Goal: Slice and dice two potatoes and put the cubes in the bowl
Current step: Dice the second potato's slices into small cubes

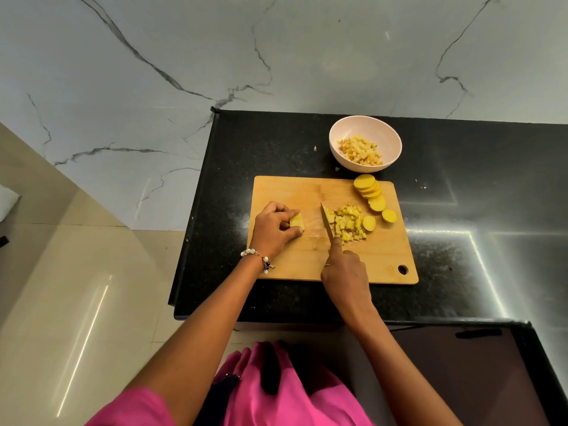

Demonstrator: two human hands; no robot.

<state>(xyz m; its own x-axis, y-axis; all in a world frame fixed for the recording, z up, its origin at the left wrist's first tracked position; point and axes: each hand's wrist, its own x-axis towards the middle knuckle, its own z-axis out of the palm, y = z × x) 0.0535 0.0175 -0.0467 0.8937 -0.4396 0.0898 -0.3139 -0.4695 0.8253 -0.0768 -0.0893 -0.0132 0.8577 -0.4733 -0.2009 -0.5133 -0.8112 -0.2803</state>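
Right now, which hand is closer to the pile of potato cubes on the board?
Right hand: just below the pile of cubes, holding the knife beside it. Left hand is farther left, gripping a potato piece.

Yellow potato cubes (349, 225) heap mid-board beside fanned slices (370, 192); more cubes fill the pink bowl (338, 133).

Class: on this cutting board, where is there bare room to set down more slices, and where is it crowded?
Free: the board's far-left corner, beyond the left hand, and the near strip between the right hand and the hanging hole. Crowded: the right half, with the knife, cube pile and round slices.
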